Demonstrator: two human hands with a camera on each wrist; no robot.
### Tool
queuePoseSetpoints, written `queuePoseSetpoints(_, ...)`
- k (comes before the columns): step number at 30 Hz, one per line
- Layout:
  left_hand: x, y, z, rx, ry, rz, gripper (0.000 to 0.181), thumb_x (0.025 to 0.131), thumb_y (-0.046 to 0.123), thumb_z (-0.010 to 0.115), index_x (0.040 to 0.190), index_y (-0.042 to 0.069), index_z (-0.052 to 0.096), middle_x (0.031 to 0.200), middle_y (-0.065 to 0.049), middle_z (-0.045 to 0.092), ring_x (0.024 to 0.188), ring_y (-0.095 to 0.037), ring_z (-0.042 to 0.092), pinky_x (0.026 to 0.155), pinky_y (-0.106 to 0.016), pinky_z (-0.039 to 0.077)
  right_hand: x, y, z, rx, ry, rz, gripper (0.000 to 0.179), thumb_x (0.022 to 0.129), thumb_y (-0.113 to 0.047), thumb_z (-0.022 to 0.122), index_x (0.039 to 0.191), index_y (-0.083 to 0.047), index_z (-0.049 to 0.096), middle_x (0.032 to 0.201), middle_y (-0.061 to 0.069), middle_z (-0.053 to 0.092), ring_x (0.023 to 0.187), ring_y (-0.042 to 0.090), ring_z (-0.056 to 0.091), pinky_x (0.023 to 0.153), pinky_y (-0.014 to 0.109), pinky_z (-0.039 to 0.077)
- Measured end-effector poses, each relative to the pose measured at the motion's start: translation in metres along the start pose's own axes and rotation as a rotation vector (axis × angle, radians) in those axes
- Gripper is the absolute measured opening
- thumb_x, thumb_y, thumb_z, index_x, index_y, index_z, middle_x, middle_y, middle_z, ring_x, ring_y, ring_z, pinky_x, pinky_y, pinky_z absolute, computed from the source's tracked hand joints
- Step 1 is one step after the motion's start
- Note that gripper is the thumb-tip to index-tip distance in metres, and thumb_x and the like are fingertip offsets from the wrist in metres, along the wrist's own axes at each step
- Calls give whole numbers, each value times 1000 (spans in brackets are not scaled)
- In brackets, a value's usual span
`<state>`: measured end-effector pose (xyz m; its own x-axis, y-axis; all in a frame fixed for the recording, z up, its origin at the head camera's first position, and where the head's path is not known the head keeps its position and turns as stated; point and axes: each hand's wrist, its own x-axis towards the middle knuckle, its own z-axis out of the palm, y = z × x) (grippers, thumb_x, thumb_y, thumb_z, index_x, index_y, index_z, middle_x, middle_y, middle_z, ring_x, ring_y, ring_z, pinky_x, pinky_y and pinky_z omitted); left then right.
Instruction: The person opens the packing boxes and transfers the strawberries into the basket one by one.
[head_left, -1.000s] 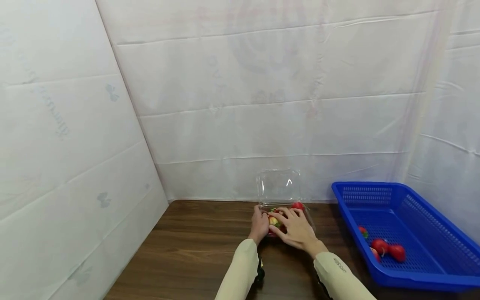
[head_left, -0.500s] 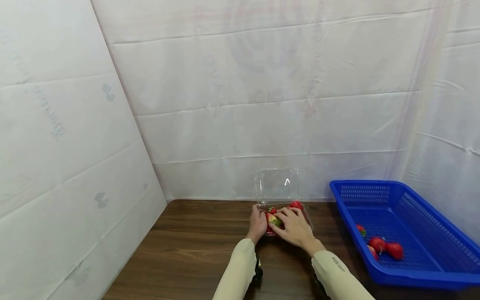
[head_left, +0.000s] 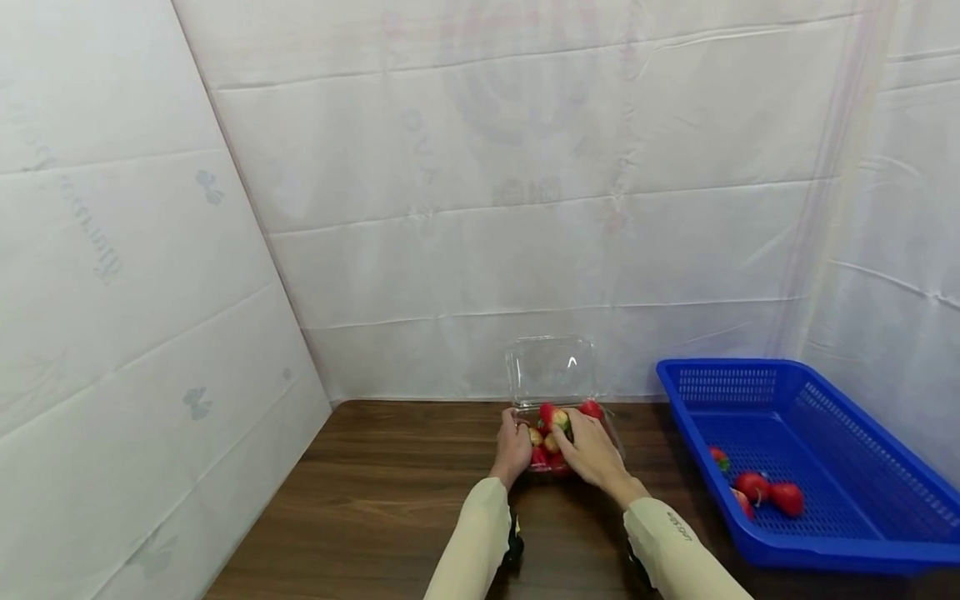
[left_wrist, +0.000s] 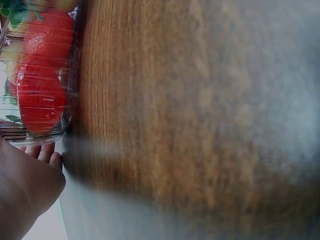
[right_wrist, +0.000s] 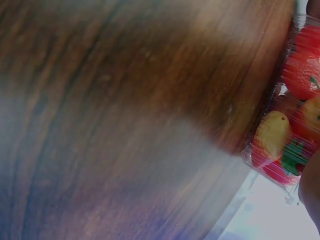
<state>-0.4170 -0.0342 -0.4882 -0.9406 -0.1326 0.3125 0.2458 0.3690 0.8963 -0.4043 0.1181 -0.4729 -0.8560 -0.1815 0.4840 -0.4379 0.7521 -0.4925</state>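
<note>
A clear plastic clamshell box (head_left: 615, 437) stands on the table with its lid (head_left: 551, 371) raised at the back. Several strawberries (left_wrist: 42, 95) fill it, red with pale yellow patches and green leaves. My left hand (head_left: 513, 447) grips the box's left wall, fingers outside and thumb near the rim. Over the box, my right hand (head_left: 592, 450) holds a strawberry (head_left: 550, 413) between thumb and fingers, its leafy end towards the palm. Another red strawberry (head_left: 592, 409) shows behind that hand at the back right corner. In the right wrist view the box's near side (right_wrist: 272, 135) shows, with only part of the hand.
A blue plastic basket (head_left: 813, 554) stands to the right on the dark wooden table (head_left: 375, 492). Several strawberries (head_left: 786, 498) lie in its left part. White sheeting (head_left: 450, 250) hangs close behind the table and along both sides.
My right hand has lifted a strawberry up and back from the front of the box's contents, uncovering more fruit beneath. My left hand stays at the box's left side.
</note>
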Motion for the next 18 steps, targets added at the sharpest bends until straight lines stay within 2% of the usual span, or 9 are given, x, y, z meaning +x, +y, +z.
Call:
queuePoseSetpoints(3, 0, 3, 0, 0, -10, 0, 29, 98, 2, 41, 125, -7, 46, 109, -24, 67, 106, -37, 62, 94, -46, 49, 2, 1, -3, 75, 46, 33, 36, 96, -23, 64, 123, 1, 65, 109, 16, 72, 103, 32, 67, 90, 50, 53)
queuePoseSetpoints(11, -1, 5, 3, -2, -26, 8, 31, 97, 2, 39, 127, -7, 45, 110, -25, 67, 108, -39, 62, 96, -47, 48, 13, 2, -13, 253, 179, 144, 40, 85, -16, 71, 119, 4, 70, 105, 20, 74, 94, 30, 67, 83, 39, 53)
queuePoseSetpoints(18, -1, 1, 3, -9, -77, 5, 35, 100, 2, 36, 132, -9, 42, 115, -27, 65, 112, -42, 60, 96, -51, 48, 37, -11, -34, 377, 296, 164, 36, 89, -12, 72, 120, 7, 68, 106, 24, 71, 91, 31, 68, 73, 24, 52)
